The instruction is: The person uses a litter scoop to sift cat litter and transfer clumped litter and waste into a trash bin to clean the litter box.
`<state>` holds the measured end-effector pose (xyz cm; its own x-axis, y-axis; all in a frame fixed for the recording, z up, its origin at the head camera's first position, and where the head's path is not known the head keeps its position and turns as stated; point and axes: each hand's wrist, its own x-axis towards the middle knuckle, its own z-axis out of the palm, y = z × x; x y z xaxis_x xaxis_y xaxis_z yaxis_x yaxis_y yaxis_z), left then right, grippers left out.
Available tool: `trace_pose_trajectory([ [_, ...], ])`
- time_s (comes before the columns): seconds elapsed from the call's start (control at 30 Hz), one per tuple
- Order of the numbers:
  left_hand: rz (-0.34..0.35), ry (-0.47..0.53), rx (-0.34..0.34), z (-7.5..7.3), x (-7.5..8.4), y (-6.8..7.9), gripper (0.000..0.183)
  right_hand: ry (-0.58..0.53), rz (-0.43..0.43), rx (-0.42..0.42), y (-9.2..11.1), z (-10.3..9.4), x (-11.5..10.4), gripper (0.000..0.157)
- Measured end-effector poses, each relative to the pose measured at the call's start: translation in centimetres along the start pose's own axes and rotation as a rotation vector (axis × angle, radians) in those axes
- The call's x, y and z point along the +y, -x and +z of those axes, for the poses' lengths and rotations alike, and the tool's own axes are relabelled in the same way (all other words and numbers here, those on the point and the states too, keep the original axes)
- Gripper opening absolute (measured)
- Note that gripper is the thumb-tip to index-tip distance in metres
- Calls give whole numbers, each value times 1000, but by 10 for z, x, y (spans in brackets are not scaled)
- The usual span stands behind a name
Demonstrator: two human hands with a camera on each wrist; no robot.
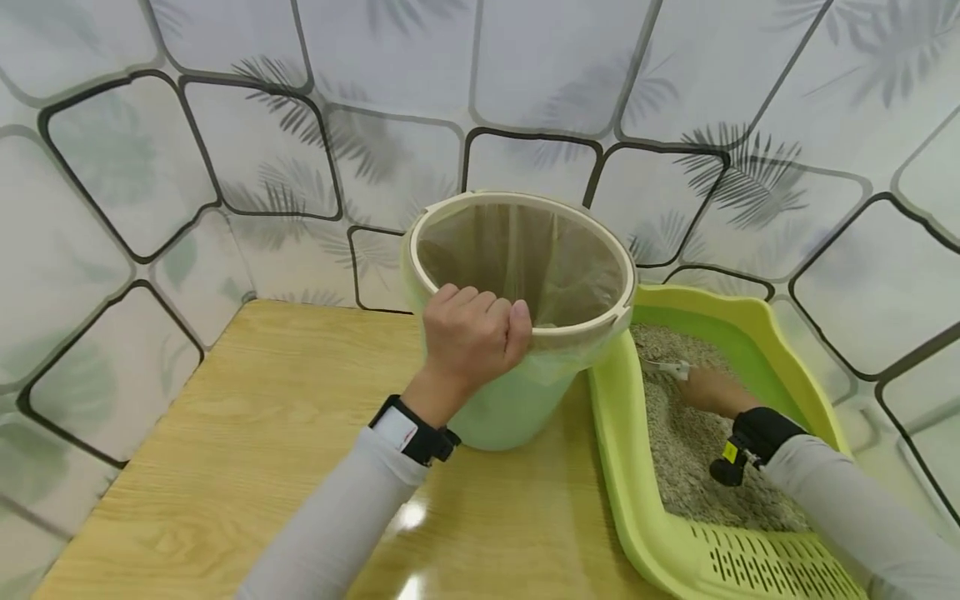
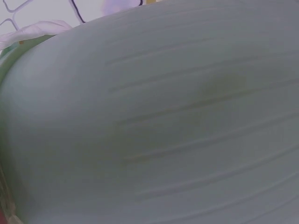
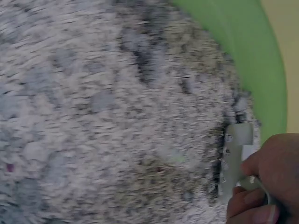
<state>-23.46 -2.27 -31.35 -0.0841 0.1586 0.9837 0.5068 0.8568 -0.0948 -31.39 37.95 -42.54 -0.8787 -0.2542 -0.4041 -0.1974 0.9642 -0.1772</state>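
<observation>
While left hand [image 1: 476,337] grips bin [image 1: 517,408] toward far edge of table [image 1: 315,400], right hand [image 1: 708,390] grips scoop [image 3: 237,140] in tray [image 1: 621,467] rightward.

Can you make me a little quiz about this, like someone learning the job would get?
1. True or false: the left hand grips the bin by its rim.
2. What colour is the outer rim of the tray? A) red B) yellow C) blue
3. What does the right hand hold?

Key: 1. True. 2. B. 3. A scoop.
</observation>
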Motion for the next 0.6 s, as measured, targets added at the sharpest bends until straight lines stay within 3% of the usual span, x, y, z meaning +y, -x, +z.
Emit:
trace_pose_trajectory([
  [0.1, -2, 0, 8, 0, 1, -3, 40, 25, -18, 48, 8, 4, -1, 37],
  [0.13, -1, 1, 10, -1, 1, -4, 40, -28, 6, 62, 12, 6, -2, 37],
  [0.23, -2, 0, 8, -1, 1, -4, 40, -49, 9, 86, 25, 7, -5, 34],
  [0.6, -5, 10, 4, -1, -1, -3, 40, -153, 63, 184, 84, 2, -11, 46],
])
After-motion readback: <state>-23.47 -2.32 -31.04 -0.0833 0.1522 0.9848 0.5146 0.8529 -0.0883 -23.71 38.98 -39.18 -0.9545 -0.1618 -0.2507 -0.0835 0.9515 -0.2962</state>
